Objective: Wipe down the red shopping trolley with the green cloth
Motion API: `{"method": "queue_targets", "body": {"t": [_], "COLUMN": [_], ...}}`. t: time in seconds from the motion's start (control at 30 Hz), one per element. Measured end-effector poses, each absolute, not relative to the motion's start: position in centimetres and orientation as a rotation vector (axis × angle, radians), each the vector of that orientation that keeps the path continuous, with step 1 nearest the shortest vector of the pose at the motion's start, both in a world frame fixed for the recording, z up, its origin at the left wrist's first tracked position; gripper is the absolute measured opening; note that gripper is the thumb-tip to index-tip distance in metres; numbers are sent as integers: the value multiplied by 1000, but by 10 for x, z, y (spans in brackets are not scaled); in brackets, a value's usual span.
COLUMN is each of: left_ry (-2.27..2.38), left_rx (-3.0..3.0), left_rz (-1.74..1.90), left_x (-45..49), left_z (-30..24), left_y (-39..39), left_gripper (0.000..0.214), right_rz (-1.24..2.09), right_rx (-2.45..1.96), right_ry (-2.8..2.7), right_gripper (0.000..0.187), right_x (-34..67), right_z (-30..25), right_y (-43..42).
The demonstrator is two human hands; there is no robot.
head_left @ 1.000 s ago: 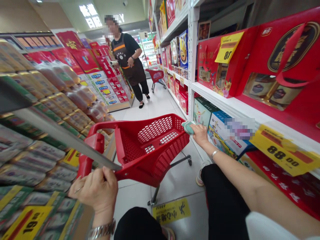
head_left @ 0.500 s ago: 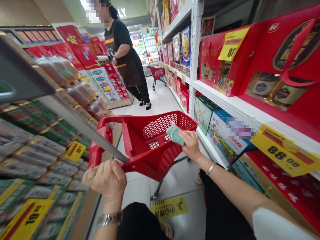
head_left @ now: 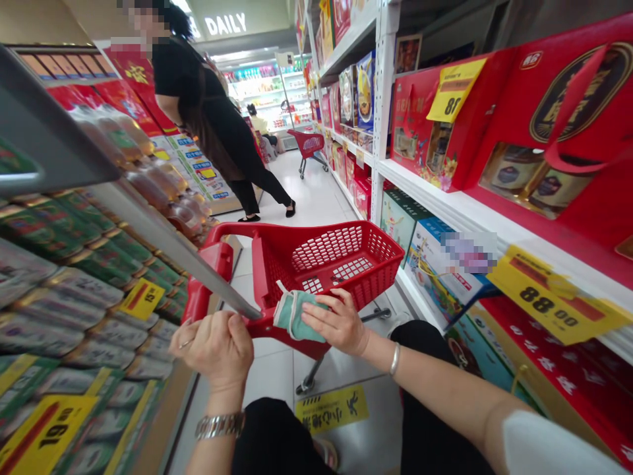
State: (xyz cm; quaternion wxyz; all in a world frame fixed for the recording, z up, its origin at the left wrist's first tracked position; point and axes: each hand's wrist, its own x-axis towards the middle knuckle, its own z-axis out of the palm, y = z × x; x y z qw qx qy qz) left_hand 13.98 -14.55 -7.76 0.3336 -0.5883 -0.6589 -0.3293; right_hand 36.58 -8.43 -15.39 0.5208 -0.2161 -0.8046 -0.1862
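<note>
My right hand [head_left: 339, 323] presses a folded teal cloth [head_left: 294, 315] against the near rim of a red shopping basket cart [head_left: 346, 260], fingers flat over the cloth. My left hand [head_left: 215, 349] is closed round the cart's red frame just below the handle [head_left: 208, 277], beside a grey shelf edge [head_left: 168, 254]. A metal watch sits on my left wrist and a bracelet on my right. The basket looks empty inside.
Shelves of green drink packs [head_left: 59, 290] stand on the left, red gift boxes [head_left: 544, 138] and yellow price tags [head_left: 548, 300] on the right. A person in black [head_left: 212, 125] walks in the aisle ahead. Another red cart [head_left: 309, 145] stands farther back. A yellow floor sticker [head_left: 331, 409] lies below.
My right hand has slid the cloth from the basket's far right rim along to the near rim. The person in black has walked closer and to the left.
</note>
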Motion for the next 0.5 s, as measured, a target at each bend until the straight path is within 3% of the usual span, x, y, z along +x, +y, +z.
{"method": "queue_targets", "body": {"t": [0.5], "left_ry": [-1650], "left_rx": [-1554], "left_rz": [-919], "left_x": [135], "left_z": [-78], "left_y": [-144], "left_gripper": [33], "right_rz": [-380], "right_rx": [-692], "right_ry": [-2034], "right_gripper": [41], "right_x": [430], "right_z": [-172], "right_y": [-65]}}
